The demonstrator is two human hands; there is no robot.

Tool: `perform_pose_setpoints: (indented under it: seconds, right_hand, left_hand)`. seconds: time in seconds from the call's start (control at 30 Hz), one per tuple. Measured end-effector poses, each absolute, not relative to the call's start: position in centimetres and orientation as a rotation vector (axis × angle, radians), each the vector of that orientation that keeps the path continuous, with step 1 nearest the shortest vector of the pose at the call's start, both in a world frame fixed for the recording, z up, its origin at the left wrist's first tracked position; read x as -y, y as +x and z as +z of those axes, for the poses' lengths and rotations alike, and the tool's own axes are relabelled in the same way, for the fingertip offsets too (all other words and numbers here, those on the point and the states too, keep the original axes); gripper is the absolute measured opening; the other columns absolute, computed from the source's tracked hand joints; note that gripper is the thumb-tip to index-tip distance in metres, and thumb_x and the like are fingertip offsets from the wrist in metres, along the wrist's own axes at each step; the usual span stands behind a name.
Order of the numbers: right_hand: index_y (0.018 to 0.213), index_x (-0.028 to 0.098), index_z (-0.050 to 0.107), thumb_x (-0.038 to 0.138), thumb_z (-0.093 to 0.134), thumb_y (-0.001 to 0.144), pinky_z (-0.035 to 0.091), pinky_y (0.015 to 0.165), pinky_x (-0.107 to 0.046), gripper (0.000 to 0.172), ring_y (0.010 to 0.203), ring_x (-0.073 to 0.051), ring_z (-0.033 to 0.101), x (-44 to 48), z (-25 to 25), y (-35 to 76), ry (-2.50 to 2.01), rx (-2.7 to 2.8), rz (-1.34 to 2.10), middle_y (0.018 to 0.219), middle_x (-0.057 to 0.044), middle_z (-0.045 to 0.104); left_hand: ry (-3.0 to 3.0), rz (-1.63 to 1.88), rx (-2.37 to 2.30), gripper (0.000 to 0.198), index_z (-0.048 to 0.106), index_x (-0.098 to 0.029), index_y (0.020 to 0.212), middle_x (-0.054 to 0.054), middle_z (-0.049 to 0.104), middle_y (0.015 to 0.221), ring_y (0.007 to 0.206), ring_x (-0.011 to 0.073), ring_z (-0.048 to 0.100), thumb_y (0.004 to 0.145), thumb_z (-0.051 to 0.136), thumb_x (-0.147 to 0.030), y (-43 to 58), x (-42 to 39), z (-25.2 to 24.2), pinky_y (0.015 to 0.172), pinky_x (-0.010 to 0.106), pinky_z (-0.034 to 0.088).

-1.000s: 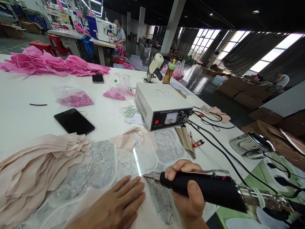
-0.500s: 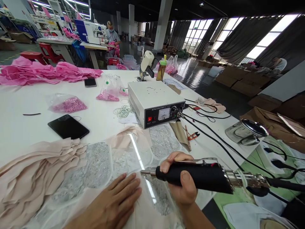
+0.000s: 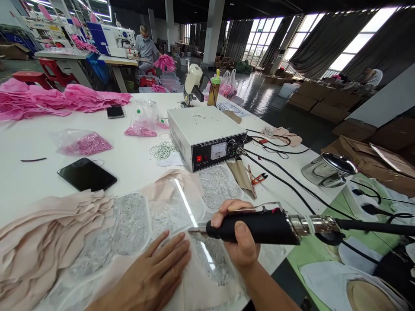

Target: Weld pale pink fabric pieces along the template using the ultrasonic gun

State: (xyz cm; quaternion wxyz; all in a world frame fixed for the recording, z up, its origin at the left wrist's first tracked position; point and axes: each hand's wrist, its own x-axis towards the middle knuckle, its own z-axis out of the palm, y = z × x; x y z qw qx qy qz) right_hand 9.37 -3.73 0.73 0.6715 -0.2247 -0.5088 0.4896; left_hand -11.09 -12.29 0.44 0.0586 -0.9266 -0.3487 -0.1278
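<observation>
My right hand [image 3: 241, 237] grips a black handheld ultrasonic cutter [image 3: 259, 226], whose narrow metal tip points left. The tip rests by the edge of a clear plastic template [image 3: 147, 220], just beyond the fingertips of my left hand [image 3: 162, 268]. That hand lies flat with its fingers stretched out, pressing on thin beige fabric [image 3: 201, 289] and the template. A stack of cut beige fabric pieces [image 3: 48, 233] lies on the left. The cutter's cable runs off to the right.
A white control box [image 3: 207, 138] with a lit red switch stands behind the template. Around it are a tablet [image 3: 87, 173], bags of pink rings [image 3: 86, 142], orange thread snips [image 3: 259, 179] and a steel mug [image 3: 327, 169]. Pink fabric [image 3: 65, 99] lies farther back; a co-worker [image 3: 145, 49] sits beyond.
The cutter's tip has shifted slightly left and up along the template edge, with my right hand. My left hand stays flat. The co-worker's arm has swung pink fabric out to the right.
</observation>
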Motion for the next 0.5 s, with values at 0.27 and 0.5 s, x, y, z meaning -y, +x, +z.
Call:
perform_pose_setpoints:
  seconds: [0.27,0.5]
  right_hand:
    - [0.096,0.023,0.058,0.038,0.056,0.091,0.049,0.064,-0.035,0.016,0.061,-0.013,0.062,3.65,1.2,9.15,-0.51,1.145,1.079,0.087,0.001,0.06]
    - [0.095,0.023,0.058,0.037,0.057,0.09,0.05,0.062,-0.035,0.015,0.061,-0.014,0.062,3.69,1.19,9.04,-0.518,1.131,1.068,0.083,0.001,0.06]
  left_hand:
    - [-2.793,-0.305,0.994,0.041,0.056,-0.013,0.137,0.008,0.059,0.142,0.139,0.0261,0.045,0.097,0.053,-0.014,-10.63,12.08,0.69,0.119,0.047,0.035]
    - [-2.794,-0.315,0.972,0.039,0.058,-0.012,0.135,0.009,0.061,0.139,0.136,0.0239,0.05,0.097,0.056,-0.02,-10.5,12.2,0.28,0.124,0.048,0.024]
